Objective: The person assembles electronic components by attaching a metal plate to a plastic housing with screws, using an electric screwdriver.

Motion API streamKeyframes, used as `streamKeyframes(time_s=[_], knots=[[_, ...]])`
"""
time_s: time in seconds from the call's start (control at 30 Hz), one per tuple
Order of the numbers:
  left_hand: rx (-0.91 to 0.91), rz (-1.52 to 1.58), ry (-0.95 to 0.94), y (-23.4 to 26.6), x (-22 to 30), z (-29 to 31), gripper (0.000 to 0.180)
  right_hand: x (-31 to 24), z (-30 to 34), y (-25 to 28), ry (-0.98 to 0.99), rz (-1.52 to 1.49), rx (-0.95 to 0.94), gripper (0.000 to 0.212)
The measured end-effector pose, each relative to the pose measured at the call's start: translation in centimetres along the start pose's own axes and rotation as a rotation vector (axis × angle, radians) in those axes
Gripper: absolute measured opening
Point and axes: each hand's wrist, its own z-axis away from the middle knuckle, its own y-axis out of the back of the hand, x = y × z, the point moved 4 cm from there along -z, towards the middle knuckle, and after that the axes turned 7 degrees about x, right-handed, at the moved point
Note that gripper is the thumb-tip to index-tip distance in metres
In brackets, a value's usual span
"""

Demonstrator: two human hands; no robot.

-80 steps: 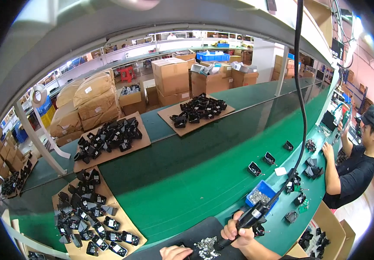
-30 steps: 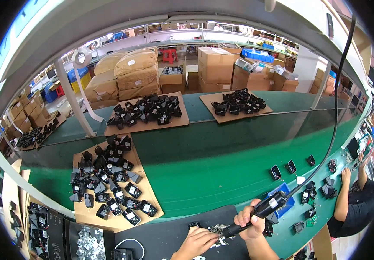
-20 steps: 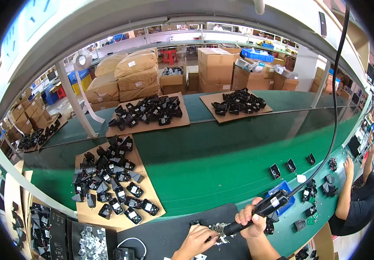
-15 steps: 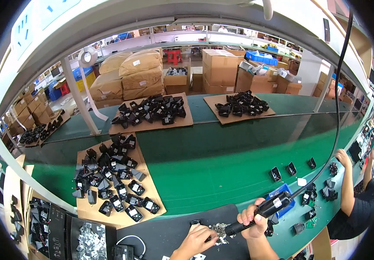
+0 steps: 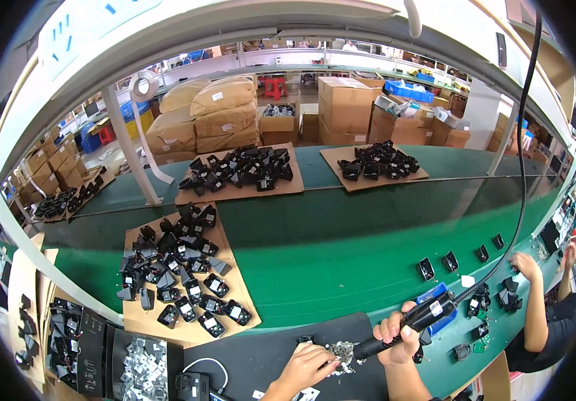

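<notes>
Fourth black housing has joined three on the green belt in the last half-second; row sits at one o'clock from my right hand. That hand: wrapped firmly round one black corded driver, nose slanting toward eight o'clock, at one silver parts heap on the black mat. My left hand: fingers curled at the heap's nine o'clock side; cannot tell if they pinch anything. Three cardboard sheets at ten, eleven, twelve. Beyond the mat's far edge, belt runs broad.
</notes>
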Motion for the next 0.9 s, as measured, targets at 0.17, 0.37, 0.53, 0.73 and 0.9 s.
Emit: streamKeyframes(time_s=[0.17,0.37,0.53,0.73,0.9], knots=[[0.048,-0.006,-0.047,0.31,0.11,-0.04,0.014,0.45,0.12,-0.26,-0.004,-0.012,-0.005,0.045],[0.036,0.007,-0.045,0.33,0.08,0.15,0.015,0.38,0.16,-0.44,0.007,-0.015,-0.018,0.044],[0.028,0.007,-0.050,0.24,0.15,0.19,0.017,0.36,0.27,-0.41,0.020,0.044,-0.106,0.041],[0.059,0.006,-0.079,0.17,0.23,0.23,0.016,0.36,0.35,-0.52,0.000,-0.027,-0.034,0.044],[0.073,0.005,-0.092,0.23,0.43,0.04,0.016,0.26,0.28,-0.41,0.001,-0.024,-0.034,0.044]])
